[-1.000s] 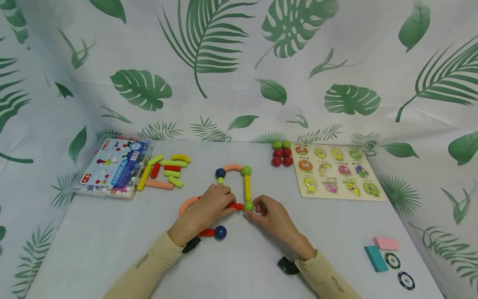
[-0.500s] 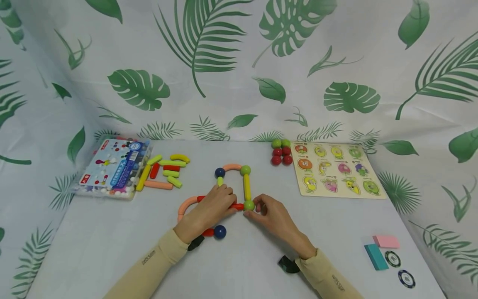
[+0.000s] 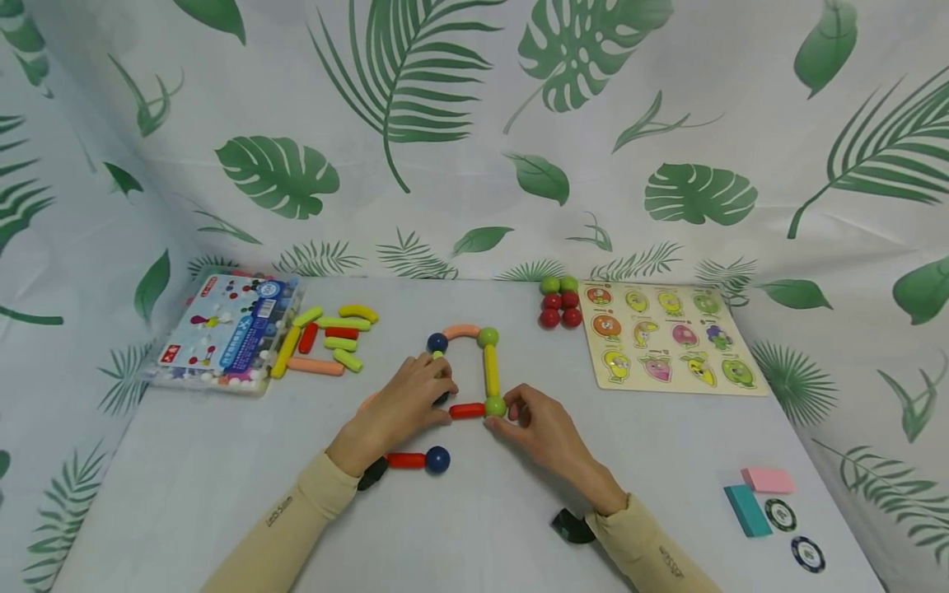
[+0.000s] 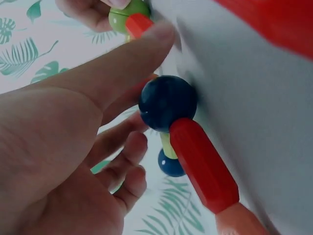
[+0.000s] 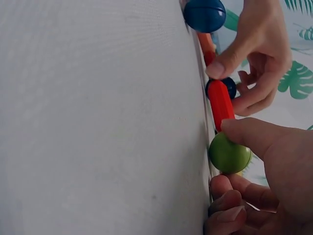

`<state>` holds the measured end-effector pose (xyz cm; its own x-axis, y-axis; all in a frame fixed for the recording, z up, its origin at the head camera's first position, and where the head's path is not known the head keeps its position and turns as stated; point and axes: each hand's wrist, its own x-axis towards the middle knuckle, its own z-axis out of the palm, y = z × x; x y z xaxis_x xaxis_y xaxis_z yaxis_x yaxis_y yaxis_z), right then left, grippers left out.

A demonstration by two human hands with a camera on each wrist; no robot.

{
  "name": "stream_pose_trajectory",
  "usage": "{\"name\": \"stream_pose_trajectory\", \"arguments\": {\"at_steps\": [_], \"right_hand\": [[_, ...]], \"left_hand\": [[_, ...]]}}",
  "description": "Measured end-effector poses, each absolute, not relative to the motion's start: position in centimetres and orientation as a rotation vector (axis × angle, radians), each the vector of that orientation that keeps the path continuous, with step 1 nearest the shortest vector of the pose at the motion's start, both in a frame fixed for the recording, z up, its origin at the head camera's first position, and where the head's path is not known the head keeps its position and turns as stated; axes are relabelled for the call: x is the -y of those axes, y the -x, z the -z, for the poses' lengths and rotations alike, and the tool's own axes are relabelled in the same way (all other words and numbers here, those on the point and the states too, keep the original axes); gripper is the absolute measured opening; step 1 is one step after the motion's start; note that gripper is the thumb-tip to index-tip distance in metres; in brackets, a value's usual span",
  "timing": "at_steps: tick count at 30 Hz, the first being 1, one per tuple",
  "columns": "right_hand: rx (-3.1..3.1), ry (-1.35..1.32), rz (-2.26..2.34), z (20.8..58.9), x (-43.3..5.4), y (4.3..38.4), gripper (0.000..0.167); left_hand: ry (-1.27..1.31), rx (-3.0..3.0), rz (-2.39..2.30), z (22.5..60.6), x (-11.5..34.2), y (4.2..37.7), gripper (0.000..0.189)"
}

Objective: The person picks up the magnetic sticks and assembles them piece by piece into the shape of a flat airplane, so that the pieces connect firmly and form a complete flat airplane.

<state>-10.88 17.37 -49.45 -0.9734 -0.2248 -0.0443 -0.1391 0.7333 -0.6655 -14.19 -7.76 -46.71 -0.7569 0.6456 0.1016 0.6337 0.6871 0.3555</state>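
My right hand pinches a green ball between thumb and fingers, at the corner where a yellow rod and a red rod meet. My left hand lies around a dark blue ball, fingertips at its edge, the thumb straight out by the red rod. From this ball another red rod leads to a curved salmon piece. Beyond are a second blue ball, a salmon arch and a green ball. My left hand hides part of the frame.
Nearer me lie a red rod and a blue ball. Loose rods and a plastic box stand left. Red balls, green balls, a fruit puzzle board, blocks and chips lie right.
My left hand has slid left off the red rod, baring more of it and part of the dark blue ball beneath the fingers. My right hand stays at the green ball.
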Motion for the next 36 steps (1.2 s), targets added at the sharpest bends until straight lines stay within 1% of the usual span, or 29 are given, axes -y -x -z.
{"name": "stream_pose_trajectory", "arguments": {"at_steps": [6, 14, 21, 26, 32, 36], "right_hand": [[-2.813, 0.247, 1.069, 49.3, -17.2, 11.0, 0.034], [-2.818, 0.219, 1.049, 49.2, -16.9, 11.1, 0.034], [-2.862, 0.244, 1.024, 49.4, -16.7, 11.3, 0.034], [-2.882, 0.255, 1.007, 49.4, -16.7, 11.3, 0.034], [-2.86, 0.247, 0.995, 49.4, -16.7, 11.3, 0.035], [-2.875, 0.261, 0.99, 49.5, -16.7, 11.3, 0.035]], "left_hand": [[-1.103, -2.82, -0.648, 46.8, 7.5, 14.3, 0.022], [-1.18, -2.867, -0.69, 47.1, 7.6, 14.3, 0.023], [-1.08, -2.85, -0.704, 47.1, 7.5, 14.2, 0.024], [-1.048, -2.856, -0.757, 46.9, 8.0, 14.1, 0.03], [-0.901, -2.87, -0.791, 46.5, 10.8, 13.5, 0.041], [-0.762, -2.892, -0.705, 46.6, 12.9, 13.1, 0.039]]}}
